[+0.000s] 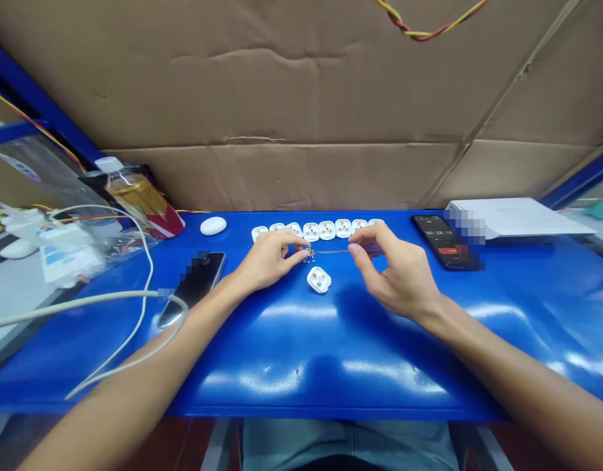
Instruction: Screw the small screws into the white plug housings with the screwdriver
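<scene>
My left hand (pixel 268 260) pinches a small metal part (pixel 310 253) just above the blue table (pixel 301 353). My right hand (pixel 397 271) grips a thin screwdriver (pixel 353 250) whose slim shaft points left to that metal part. A single white plug base (pixel 319 280) lies on the table just below and between both hands. Behind the hands, a row of several white plug bases (pixel 318 229) runs along the table's far side, partly hidden by my right fingers.
A black phone (pixel 196 282) with a white cable (pixel 110 301) lies at the left, a second phone showing a timer (pixel 443 241) at the right. A white earbud case (pixel 213 226), a bottle (pixel 135 193) and a white box (pixel 517 217) stand at the back. Cardboard walls rise behind.
</scene>
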The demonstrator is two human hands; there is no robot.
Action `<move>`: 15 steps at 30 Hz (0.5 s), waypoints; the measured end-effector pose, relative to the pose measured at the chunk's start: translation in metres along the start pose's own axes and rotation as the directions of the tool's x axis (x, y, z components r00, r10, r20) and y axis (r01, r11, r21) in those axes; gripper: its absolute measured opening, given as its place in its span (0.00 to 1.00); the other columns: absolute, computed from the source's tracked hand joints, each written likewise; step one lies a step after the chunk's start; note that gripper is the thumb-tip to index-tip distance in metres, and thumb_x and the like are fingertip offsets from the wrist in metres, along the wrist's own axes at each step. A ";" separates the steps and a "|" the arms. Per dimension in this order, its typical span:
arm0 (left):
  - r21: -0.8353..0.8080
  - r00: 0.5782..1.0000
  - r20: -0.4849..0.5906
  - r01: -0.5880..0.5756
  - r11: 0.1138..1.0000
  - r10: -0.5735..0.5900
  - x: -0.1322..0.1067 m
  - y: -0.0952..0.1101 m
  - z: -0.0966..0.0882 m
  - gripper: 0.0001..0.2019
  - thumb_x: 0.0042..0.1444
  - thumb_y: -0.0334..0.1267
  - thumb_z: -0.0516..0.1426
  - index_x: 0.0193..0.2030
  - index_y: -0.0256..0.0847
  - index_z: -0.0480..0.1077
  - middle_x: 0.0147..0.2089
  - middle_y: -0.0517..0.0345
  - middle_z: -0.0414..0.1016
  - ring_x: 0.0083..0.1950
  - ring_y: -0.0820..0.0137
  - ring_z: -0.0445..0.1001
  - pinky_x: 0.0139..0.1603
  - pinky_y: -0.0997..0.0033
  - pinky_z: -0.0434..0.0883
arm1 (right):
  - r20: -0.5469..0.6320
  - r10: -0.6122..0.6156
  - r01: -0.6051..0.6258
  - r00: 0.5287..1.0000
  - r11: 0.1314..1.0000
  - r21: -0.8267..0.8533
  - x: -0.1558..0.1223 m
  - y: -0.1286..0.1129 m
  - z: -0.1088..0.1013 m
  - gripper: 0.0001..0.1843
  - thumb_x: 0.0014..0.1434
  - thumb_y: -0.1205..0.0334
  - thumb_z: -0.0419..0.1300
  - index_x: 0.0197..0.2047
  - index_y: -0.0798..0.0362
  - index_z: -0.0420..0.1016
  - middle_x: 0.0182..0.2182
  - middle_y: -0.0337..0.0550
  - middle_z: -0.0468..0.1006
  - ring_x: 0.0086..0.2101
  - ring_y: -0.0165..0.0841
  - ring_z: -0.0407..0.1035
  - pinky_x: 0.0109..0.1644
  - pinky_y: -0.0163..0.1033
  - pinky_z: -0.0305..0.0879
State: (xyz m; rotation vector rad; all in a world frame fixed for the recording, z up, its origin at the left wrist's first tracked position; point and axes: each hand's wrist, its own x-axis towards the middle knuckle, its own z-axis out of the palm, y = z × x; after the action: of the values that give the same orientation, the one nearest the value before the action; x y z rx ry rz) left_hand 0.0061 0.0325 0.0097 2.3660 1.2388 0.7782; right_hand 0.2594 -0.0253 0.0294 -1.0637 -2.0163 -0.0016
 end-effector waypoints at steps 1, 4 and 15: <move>0.023 1.000 -0.027 0.003 1.000 -0.002 0.000 0.000 -0.002 0.12 0.66 0.43 0.62 0.51 0.43 0.83 0.36 0.57 0.82 0.30 0.71 0.69 0.34 0.70 0.63 | 0.013 -0.008 0.008 1.000 1.000 0.002 0.000 0.000 -0.001 0.04 0.69 0.63 0.58 0.47 0.50 0.71 0.35 0.42 0.83 0.33 0.34 0.80 0.34 0.36 0.72; -0.012 1.000 -0.008 -0.022 1.000 0.021 -0.003 0.005 -0.010 0.14 0.67 0.44 0.60 0.53 0.43 0.82 0.43 0.54 0.83 0.35 0.69 0.72 0.38 0.69 0.66 | 0.040 -0.030 0.030 0.999 1.000 0.004 -0.002 0.003 -0.003 0.05 0.65 0.67 0.58 0.44 0.51 0.71 0.31 0.38 0.81 0.27 0.32 0.78 0.31 0.35 0.70; -0.194 0.944 0.288 -0.105 0.975 0.159 -0.013 0.019 -0.007 0.26 0.58 0.55 0.68 0.58 0.43 0.78 0.44 0.57 0.80 0.37 0.70 0.72 0.39 0.71 0.68 | 0.088 -0.131 0.126 0.987 0.990 0.061 -0.005 0.003 -0.005 0.05 0.64 0.68 0.58 0.43 0.49 0.71 0.30 0.37 0.82 0.26 0.31 0.76 0.32 0.35 0.70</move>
State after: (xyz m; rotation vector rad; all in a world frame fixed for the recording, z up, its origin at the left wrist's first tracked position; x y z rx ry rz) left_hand 0.0075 0.0117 0.0213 2.3315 0.8571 0.5135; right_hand 0.2663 -0.0288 0.0282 -0.9120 -2.1523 0.0361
